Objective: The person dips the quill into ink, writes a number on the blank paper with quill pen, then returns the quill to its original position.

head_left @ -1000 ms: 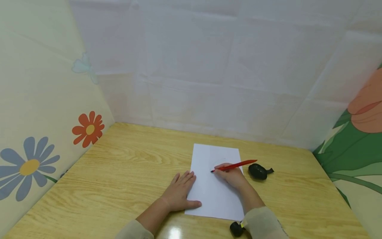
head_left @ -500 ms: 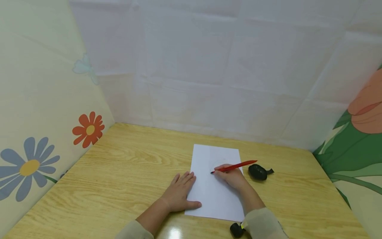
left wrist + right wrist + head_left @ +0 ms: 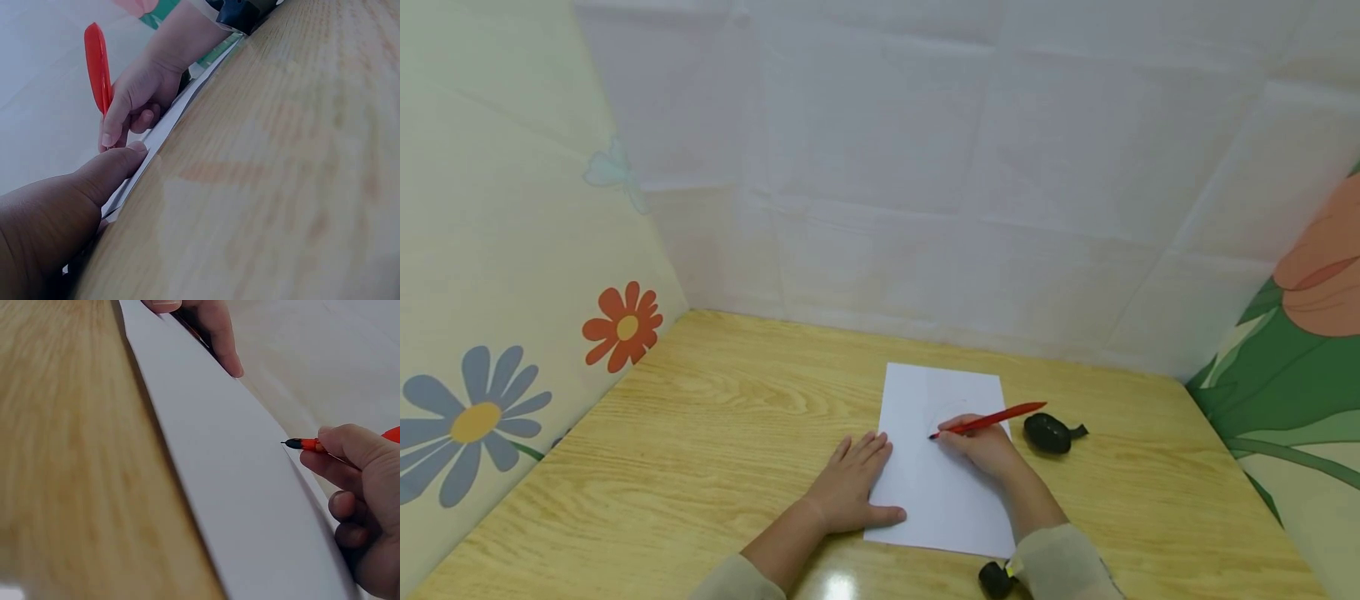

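Note:
A white sheet of paper point(image 3: 917, 492) lies on the wooden table. My right hand point(image 3: 988, 450) pinches a red pen point(image 3: 1000, 416) between thumb and fingers, its black tip at the paper's surface. The pen's back end broadens like a leaf in the left wrist view, where the red pen point(image 3: 97, 65) stands steeply. A faint curved line point(image 3: 946, 404) shows on the sheet above the tip. My left hand point(image 3: 850, 483) lies flat with spread fingers across the paper's left edge, thumb on the sheet. In the right wrist view, the pen tip point(image 3: 291, 444) is visible beyond the paper.
Right of the paper sits a glossy black rounded object point(image 3: 1047, 433) with a short tail. A black device point(image 3: 995, 577) is at the right sleeve. Behind the table point(image 3: 737, 392) hangs a white cloth point(image 3: 880, 167); flower-printed panels stand at both sides.
The pen tip has shifted slightly down and left over the paper with my right hand, and the faint curve reaches further toward the tip. My left hand stays in place.

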Available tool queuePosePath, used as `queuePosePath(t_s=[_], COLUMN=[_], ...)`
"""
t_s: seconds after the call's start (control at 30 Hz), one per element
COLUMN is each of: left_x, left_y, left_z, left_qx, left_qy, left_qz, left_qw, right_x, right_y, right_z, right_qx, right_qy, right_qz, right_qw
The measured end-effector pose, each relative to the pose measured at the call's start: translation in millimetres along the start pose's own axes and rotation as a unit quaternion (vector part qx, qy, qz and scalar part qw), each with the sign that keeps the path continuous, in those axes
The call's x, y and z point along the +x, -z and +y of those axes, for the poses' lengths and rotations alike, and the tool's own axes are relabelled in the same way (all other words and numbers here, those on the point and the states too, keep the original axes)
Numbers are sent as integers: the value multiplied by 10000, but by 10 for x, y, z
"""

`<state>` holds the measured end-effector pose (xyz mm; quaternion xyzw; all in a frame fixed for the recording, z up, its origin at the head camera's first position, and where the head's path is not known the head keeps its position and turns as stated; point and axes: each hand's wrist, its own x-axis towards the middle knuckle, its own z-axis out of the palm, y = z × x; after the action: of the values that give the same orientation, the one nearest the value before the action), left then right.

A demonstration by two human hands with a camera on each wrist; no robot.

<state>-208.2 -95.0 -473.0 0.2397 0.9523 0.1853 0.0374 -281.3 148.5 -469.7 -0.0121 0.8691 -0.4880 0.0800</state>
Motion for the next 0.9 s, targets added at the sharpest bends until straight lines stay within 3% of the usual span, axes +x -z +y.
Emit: queuePosePath(t_s=[0.9], left_x=[3], left_y=[4], left_z=[-10], left_qx=[-24], left_qy=[3], left_qz=[-54], left_qw=[10000], right_x=[-14], right_y=[16], right_z=[25], right_qx=[-89], right_qy=[205], right_qz=[-149], right_qw=[9996])
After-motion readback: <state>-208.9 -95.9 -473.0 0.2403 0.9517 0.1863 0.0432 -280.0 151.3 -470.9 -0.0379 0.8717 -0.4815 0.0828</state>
